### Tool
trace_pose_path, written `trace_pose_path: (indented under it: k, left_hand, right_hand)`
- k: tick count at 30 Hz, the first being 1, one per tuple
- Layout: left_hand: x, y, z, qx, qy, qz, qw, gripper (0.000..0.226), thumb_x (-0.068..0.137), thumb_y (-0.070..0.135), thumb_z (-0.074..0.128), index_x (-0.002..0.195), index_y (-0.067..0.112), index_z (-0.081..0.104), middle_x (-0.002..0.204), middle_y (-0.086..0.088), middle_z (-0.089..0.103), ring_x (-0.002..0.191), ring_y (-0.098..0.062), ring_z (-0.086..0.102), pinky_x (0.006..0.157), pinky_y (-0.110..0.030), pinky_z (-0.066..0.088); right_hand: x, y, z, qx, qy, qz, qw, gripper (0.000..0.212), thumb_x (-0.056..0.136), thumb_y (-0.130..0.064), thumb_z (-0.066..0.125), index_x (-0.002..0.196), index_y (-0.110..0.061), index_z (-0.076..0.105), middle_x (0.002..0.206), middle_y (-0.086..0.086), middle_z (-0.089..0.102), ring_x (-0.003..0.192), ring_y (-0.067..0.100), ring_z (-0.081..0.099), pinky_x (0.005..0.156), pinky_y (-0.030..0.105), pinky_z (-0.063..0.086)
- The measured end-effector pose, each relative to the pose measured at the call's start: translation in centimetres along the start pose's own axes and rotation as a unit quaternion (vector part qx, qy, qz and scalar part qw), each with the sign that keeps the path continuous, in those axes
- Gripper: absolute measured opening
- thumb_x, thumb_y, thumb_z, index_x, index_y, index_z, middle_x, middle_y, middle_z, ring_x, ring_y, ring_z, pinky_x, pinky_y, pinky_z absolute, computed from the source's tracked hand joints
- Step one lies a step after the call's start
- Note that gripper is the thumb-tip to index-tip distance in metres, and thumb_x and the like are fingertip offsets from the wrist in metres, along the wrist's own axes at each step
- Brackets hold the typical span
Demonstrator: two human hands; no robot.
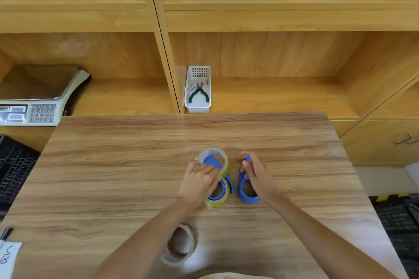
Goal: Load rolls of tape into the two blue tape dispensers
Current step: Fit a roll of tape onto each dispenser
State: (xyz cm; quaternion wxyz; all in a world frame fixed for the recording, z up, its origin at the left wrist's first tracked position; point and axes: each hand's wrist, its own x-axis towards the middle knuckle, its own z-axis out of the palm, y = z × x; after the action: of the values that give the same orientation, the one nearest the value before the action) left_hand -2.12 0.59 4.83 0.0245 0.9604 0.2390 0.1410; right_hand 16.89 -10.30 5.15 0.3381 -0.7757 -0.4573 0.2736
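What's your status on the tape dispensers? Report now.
Left hand on yellow tape roll at left blue dispenser. Right hand gripping right blue dispenser, still empty. Spare clear roll near edge. Nothing blocking.

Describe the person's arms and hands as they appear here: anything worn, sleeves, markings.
Both forearms come in bare from the bottom edge, with no sleeves in view. The left hand and right hand wear no gloves, and no watch, bracelet or ring shows on either. No markings are visible. Anything above the forearms is out of frame.

table left half bare, tape roll near front edge
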Motion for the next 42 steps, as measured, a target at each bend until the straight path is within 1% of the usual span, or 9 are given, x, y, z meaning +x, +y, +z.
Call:
trace_pose_path:
  k: [2, 7, 10, 14, 19, 26, 29, 37, 42]
  left_hand:
    - [0.9, 1.9, 0.2, -0.01, -0.014, 0.04, 0.999, 0.02, 0.086, 0.035, 0.052, 0.09, 0.025, 0.069, 0.08, 0.009, 0.068, 0.076, -0.015, 0.066, 0.079, -0.031, 0.033]
    - [2.4, 6.0, 1.5, -0.019, -0.056, 0.1, 0.993, 0.014, 0.075, 0.036, 0.071, 0.086, 0.027, 0.07, 0.076, 0.01, 0.067, 0.075, -0.012, 0.066, 0.076, -0.027, 0.031]
    - [2.7, 7.8, 2.1, -0.021, -0.079, 0.112, 0.99, 0.02, 0.068, 0.039, 0.078, 0.085, 0.029, 0.072, 0.074, 0.012, 0.067, 0.073, -0.01, 0.066, 0.07, -0.024, 0.042]
    - [3.0, 9.5, 2.8, -0.022, -0.085, 0.125, 0.988, 0.022, 0.065, 0.042, 0.081, 0.081, 0.028, 0.073, 0.073, 0.011, 0.068, 0.071, -0.008, 0.067, 0.059, -0.022, 0.05]
    - [3.0, 10.5, 4.2, -0.012, -0.113, 0.12, 0.986, 0.021, 0.069, 0.043, 0.08, 0.083, 0.029, 0.073, 0.075, 0.011, 0.069, 0.074, -0.007, 0.068, 0.06, -0.024, 0.052]
    - [3.0, 10.4, 5.2, -0.022, -0.138, 0.105, 0.985, 0.024, 0.066, 0.043, 0.081, 0.084, 0.03, 0.073, 0.077, 0.013, 0.069, 0.076, -0.007, 0.068, 0.061, -0.023, 0.052]
    - [3.0, 10.2, 5.5, -0.027, -0.144, 0.092, 0.985, 0.022, 0.065, 0.041, 0.082, 0.082, 0.03, 0.073, 0.074, 0.012, 0.068, 0.074, -0.007, 0.067, 0.059, -0.023, 0.052]
    - [2.5, 9.4, 5.8, -0.054, -0.162, 0.057, 0.984, 0.023, 0.06, 0.04, 0.086, 0.074, 0.03, 0.071, 0.069, 0.013, 0.067, 0.068, -0.007, 0.067, 0.054, -0.021, 0.051]
    - [2.6, 9.5, 6.4, -0.053, -0.166, 0.041, 0.984, 0.03, 0.058, 0.039, 0.086, 0.076, 0.025, 0.067, 0.075, 0.01, 0.067, 0.076, -0.013, 0.066, 0.058, -0.027, 0.052]
  right_hand:
    - [-0.3, 0.1, -0.8, -0.005, 0.018, -0.011, 1.0, 0.03, 0.101, -0.038, 0.041, 0.13, -0.036, 0.045, 0.081, -0.009, 0.062, 0.073, 0.014, 0.062, 0.071, 0.037, 0.049]
    - [-1.7, 1.7, -2.7, -0.05, 0.031, -0.022, 0.998, 0.044, 0.097, -0.036, 0.053, 0.139, -0.035, 0.041, 0.078, -0.009, 0.059, 0.071, 0.017, 0.062, 0.067, 0.036, 0.048]
    - [-2.6, 3.8, -3.3, -0.07, 0.024, -0.01, 0.997, 0.039, 0.096, -0.037, 0.051, 0.134, -0.038, 0.042, 0.08, -0.008, 0.062, 0.064, 0.013, 0.059, 0.065, 0.039, 0.053]
    - [-3.7, 5.8, -3.7, -0.113, 0.018, 0.012, 0.993, 0.032, 0.096, -0.036, 0.051, 0.126, -0.042, 0.042, 0.083, -0.011, 0.065, 0.071, 0.018, 0.066, 0.062, 0.037, 0.053]
    - [-4.2, 7.2, -3.7, -0.132, 0.011, 0.035, 0.991, 0.033, 0.096, -0.042, 0.049, 0.127, -0.043, 0.04, 0.089, -0.009, 0.068, 0.075, 0.02, 0.067, 0.063, 0.035, 0.052]
    - [-3.8, 8.2, -3.2, -0.135, -0.005, 0.053, 0.989, 0.042, 0.096, -0.047, 0.045, 0.134, -0.048, 0.027, 0.085, -0.008, 0.067, 0.076, 0.021, 0.067, 0.063, 0.034, 0.05]
    - [-3.4, 7.8, -3.2, -0.134, -0.027, 0.06, 0.989, 0.041, 0.097, -0.049, 0.043, 0.135, -0.047, 0.028, 0.087, -0.008, 0.066, 0.075, 0.017, 0.064, 0.06, 0.03, 0.043]
    - [-2.4, 7.9, -2.5, -0.17, -0.057, 0.041, 0.983, 0.036, 0.098, -0.032, 0.05, 0.13, -0.031, 0.032, 0.084, -0.009, 0.063, 0.068, 0.017, 0.062, 0.058, 0.036, 0.049]
    - [-2.0, 8.1, -2.4, -0.164, -0.051, 0.042, 0.984, 0.031, 0.098, -0.036, 0.05, 0.125, -0.031, 0.035, 0.077, -0.011, 0.061, 0.061, 0.015, 0.059, 0.054, 0.036, 0.049]
